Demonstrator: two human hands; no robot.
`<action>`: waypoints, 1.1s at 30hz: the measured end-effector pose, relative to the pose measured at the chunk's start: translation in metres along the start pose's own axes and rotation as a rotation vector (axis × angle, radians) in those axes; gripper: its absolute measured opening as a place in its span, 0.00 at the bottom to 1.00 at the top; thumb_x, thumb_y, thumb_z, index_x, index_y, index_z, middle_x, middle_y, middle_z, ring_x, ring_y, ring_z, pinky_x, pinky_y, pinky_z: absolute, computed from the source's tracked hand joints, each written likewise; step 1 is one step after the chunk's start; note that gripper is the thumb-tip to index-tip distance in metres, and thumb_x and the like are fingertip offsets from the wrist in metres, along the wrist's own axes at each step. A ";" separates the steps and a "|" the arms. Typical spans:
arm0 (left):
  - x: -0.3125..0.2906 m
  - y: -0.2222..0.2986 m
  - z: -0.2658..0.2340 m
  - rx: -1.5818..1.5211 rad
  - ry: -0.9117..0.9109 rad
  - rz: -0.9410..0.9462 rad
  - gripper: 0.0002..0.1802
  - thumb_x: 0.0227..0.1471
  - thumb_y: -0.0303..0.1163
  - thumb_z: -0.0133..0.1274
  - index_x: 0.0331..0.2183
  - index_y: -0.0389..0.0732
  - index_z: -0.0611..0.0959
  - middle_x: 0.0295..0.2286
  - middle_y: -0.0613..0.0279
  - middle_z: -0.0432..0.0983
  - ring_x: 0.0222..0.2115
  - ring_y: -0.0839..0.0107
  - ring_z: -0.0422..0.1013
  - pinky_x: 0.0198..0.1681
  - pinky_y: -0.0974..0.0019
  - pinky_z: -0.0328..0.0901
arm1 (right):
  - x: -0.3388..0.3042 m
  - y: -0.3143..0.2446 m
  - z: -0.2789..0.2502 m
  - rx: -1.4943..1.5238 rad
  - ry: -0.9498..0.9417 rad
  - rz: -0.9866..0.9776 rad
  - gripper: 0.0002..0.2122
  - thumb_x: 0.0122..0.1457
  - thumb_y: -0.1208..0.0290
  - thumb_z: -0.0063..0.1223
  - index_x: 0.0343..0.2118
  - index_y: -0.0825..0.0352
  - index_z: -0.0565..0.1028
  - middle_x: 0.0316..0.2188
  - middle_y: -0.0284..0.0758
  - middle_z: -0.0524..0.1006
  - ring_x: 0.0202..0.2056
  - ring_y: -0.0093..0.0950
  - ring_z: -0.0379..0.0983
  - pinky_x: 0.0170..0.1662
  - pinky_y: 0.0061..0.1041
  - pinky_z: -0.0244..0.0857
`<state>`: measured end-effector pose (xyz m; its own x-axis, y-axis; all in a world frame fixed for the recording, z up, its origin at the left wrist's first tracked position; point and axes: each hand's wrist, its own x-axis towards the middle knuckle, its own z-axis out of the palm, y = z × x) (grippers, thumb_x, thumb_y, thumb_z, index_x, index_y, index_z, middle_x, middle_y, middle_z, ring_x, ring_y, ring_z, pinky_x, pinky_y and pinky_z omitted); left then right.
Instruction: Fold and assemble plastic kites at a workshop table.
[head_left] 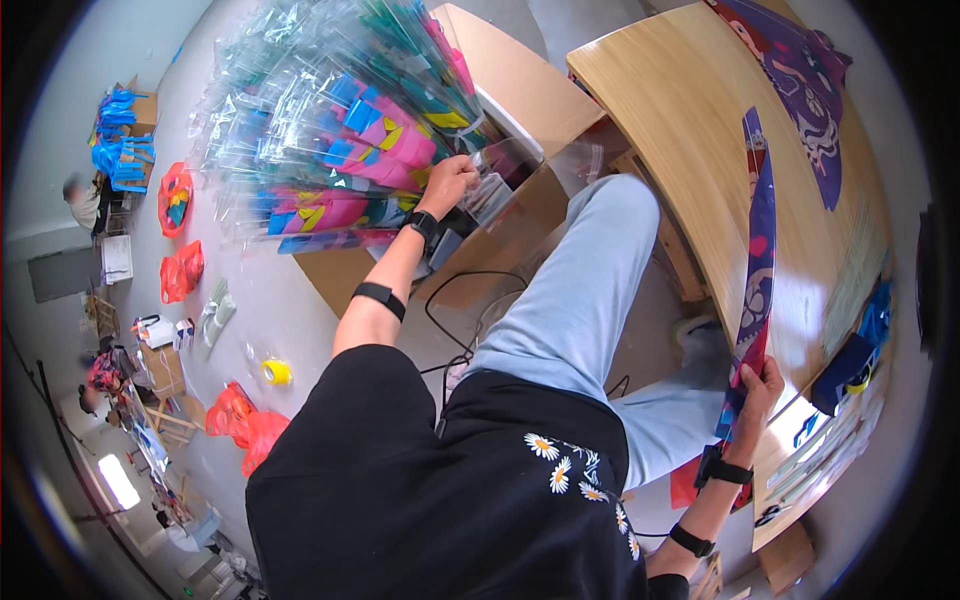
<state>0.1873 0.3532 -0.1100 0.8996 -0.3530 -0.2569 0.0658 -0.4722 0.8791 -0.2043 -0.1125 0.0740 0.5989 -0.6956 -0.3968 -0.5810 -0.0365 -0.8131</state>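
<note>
My left hand [447, 183] reaches out and grips the end of a big bundle of clear plastic sleeves [335, 130] with pink, blue and yellow pieces inside, held over a cardboard box [520, 190]. My right hand [757, 390] holds the lower end of a long, narrow printed piece [759, 250], purple and red, which stretches up across a curved wooden table [690, 130]. Both wrists carry black bands. My legs in light jeans are between the two hands.
A purple printed sheet [810, 100] lies on the far part of the table. Red plastic bags [245, 420], a yellow tape roll [276, 372] and blue items on a box [120, 135] sit on the floor at left. Other people [85, 200] are at the left edge. Black cables [470, 320] run by my leg.
</note>
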 end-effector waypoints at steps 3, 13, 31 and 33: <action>-0.018 0.008 0.005 0.038 0.009 0.000 0.05 0.50 0.24 0.52 0.24 0.35 0.77 0.23 0.61 0.79 0.26 0.74 0.75 0.32 0.70 0.68 | -0.007 -0.013 0.006 -0.017 0.004 -0.016 0.07 0.51 0.82 0.52 0.34 0.69 0.77 0.24 0.27 0.75 0.23 0.16 0.67 0.29 0.17 0.61; -0.018 0.093 -0.028 -0.445 0.163 0.058 0.05 0.55 0.26 0.51 0.28 0.38 0.78 0.24 0.64 0.77 0.25 0.74 0.74 0.31 0.69 0.70 | 0.000 0.005 -0.017 0.086 -0.031 -0.134 0.08 0.51 0.85 0.53 0.35 0.70 0.77 0.27 0.27 0.77 0.25 0.15 0.69 0.31 0.16 0.63; -0.063 0.409 0.103 -0.454 -0.861 0.696 0.12 0.58 0.30 0.49 0.39 0.30 0.77 0.36 0.51 0.80 0.38 0.63 0.79 0.46 0.66 0.71 | -0.052 -0.198 -0.011 0.304 -0.272 -0.524 0.26 0.46 0.74 0.57 0.52 0.71 0.74 0.41 0.34 0.80 0.38 0.19 0.77 0.47 0.19 0.70; -0.075 0.419 0.128 -0.507 -1.053 0.636 0.12 0.57 0.32 0.50 0.37 0.31 0.78 0.33 0.54 0.81 0.35 0.65 0.79 0.42 0.68 0.71 | -0.050 -0.204 -0.008 0.314 -0.310 -0.497 0.24 0.46 0.74 0.57 0.51 0.71 0.75 0.40 0.33 0.80 0.38 0.19 0.77 0.47 0.19 0.70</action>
<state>0.0924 0.0788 0.2261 0.0878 -0.9595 0.2676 0.1207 0.2769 0.9533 -0.1204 -0.0760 0.2630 0.9122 -0.4097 -0.0089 -0.0350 -0.0562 -0.9978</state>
